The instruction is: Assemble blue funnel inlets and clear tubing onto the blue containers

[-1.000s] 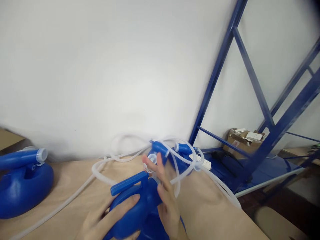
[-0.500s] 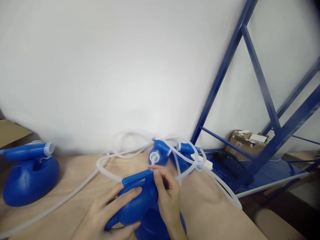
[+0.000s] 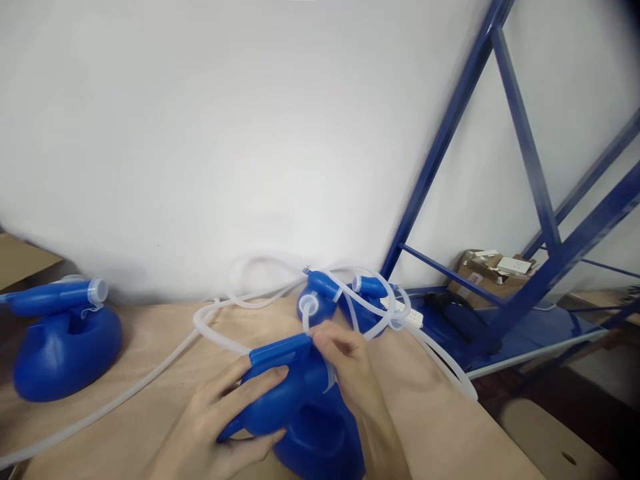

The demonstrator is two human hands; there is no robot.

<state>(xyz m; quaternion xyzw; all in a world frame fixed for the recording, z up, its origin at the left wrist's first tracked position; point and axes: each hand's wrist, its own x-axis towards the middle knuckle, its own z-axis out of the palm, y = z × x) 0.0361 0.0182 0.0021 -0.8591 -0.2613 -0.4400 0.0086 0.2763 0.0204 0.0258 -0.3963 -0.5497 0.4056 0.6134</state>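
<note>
My left hand [image 3: 225, 407] is wrapped round a rounded blue plastic urinal handpiece [image 3: 273, 403] with a flat bar along its top. The thumb lies below it and the fingers across its side. My right hand [image 3: 345, 353] pinches at the right end of that bar; whatever is between thumb and fingertip is hidden. A pale ring [image 3: 330, 377] shows at the handpiece's right end, partly behind my right hand. Below it stands a blue plastic jug [image 3: 320, 440], partly covered by the handpiece and my right wrist.
More blue jugs with handpieces stand at the left [image 3: 70, 353] and the back [image 3: 320, 307]. Clear hose [image 3: 165, 367] loops across the wooden table [image 3: 425, 427]. A white power strip [image 3: 407, 313] lies behind. Blue metal framing [image 3: 440, 153], a cardboard box [image 3: 470, 273] and a stool [image 3: 555, 437] are at the right.
My right hand has shifted slightly right and up along the handpiece, and the pale ring at its end has come into sight. My left hand keeps its hold. The view has tilted slightly.
</note>
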